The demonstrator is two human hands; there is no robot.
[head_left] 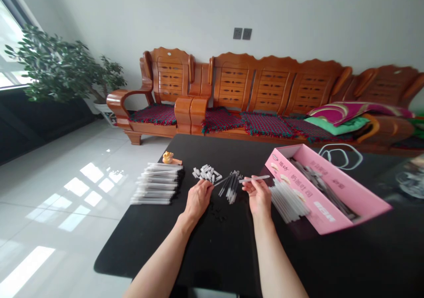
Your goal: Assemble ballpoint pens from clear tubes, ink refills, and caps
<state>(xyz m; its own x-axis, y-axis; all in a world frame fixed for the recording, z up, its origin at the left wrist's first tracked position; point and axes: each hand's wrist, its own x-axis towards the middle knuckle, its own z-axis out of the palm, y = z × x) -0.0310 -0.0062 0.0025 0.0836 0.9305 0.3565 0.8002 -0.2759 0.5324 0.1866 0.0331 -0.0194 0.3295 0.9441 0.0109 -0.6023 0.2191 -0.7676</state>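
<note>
My left hand (pixel 198 197) is closed in a pinch on a thin pen refill (pixel 221 181) that slants up to the right. My right hand (pixel 259 196) grips a clear pen barrel (pixel 255 179) held level above the black table (pixel 212 254). Between the hands lies a small bunch of refills (pixel 232 185). Behind my left hand sits a little heap of white caps (pixel 206 173). At the table's left edge there is a pile of put-together pens (pixel 158 183). Clear barrels (pixel 287 203) are stacked right of my right hand.
An open pink box (pixel 344 192) with dark pen parts lies at the right. A small yellow figure (pixel 168 157) stands at the far left corner. A white cord (pixel 341 154) loops behind the box. A wooden sofa (pixel 265 95) and a plant (pixel 59 68) stand beyond.
</note>
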